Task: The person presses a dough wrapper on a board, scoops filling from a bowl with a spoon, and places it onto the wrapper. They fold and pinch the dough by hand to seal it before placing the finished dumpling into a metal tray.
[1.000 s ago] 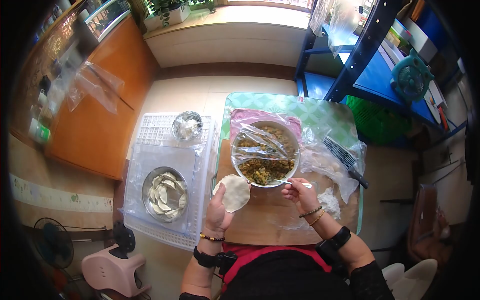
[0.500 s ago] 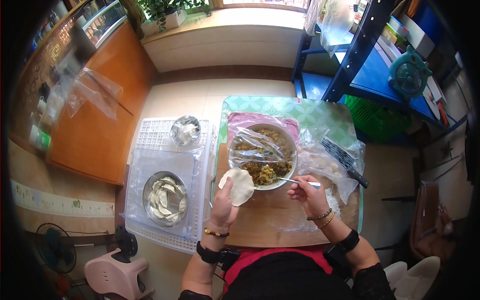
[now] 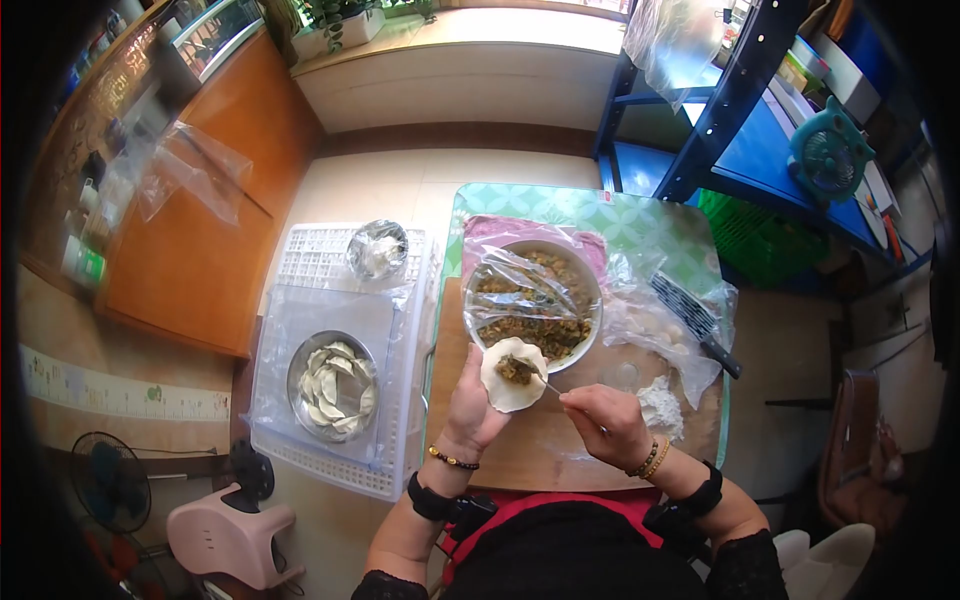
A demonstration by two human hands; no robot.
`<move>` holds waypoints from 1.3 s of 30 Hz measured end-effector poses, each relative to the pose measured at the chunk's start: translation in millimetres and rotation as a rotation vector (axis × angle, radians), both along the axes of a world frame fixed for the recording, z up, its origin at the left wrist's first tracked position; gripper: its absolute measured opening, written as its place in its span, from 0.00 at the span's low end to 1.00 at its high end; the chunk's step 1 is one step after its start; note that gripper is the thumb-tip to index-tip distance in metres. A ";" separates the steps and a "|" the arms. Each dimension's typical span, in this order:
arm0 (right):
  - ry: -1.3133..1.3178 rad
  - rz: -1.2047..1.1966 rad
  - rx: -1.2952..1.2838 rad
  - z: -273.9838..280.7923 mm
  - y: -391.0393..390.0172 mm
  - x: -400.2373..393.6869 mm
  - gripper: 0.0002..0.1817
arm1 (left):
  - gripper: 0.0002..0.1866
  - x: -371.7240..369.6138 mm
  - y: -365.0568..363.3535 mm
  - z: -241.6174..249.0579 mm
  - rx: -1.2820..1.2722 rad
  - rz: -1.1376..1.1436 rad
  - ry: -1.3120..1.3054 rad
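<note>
My left hand (image 3: pixel 474 408) holds a round dumpling wrapper (image 3: pixel 503 394), its palm under the dough. A heap of chopped filling (image 3: pixel 515 370) lies on the wrapper's middle. My right hand (image 3: pixel 606 424) is closed round the handle of a spoon (image 3: pixel 547 385), whose tip rests in that filling. Just beyond the wrapper stands a large bowl (image 3: pixel 597 325) of the same filling, partly covered by clear plastic film (image 3: pixel 520 290). To the left, a round metal pan (image 3: pixel 292 385) contains several folded dumplings (image 3: pixel 322 385).
A cleaver (image 3: pixel 690 315) lies on a plastic bag (image 3: pixel 640 325) at the table's right. White flour (image 3: pixel 660 408) is heaped on the wooden board (image 3: pixel 500 455). Behind the pan, a small film-covered bowl (image 3: pixel 377 250) sits on a white plastic rack (image 3: pixel 300 255). A pink stool (image 3: pixel 225 535) stands lower left.
The spoon has moved from the bowl to the wrapper, and filling now sits on the dough. My left hand has shifted slightly right with the wrapper. The view has tilted a little.
</note>
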State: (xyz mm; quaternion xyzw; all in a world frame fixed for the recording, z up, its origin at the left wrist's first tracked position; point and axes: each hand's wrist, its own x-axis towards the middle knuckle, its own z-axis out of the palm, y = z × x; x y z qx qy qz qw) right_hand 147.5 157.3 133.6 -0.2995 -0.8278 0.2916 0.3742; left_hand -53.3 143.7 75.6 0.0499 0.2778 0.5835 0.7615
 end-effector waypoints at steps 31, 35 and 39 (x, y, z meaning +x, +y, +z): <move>-0.175 0.217 0.092 25.7 10.4 13.4 0.13 | 0.39 -1.0 -7.2 2.6 0.011 -0.102 -0.092; -0.136 0.185 0.088 30.2 12.7 16.0 0.13 | 0.40 -3.1 -9.0 -0.4 0.020 -0.116 -0.074; -0.163 0.198 0.065 27.6 12.9 14.3 0.12 | 0.41 -1.9 -9.8 1.9 0.037 -0.125 -0.092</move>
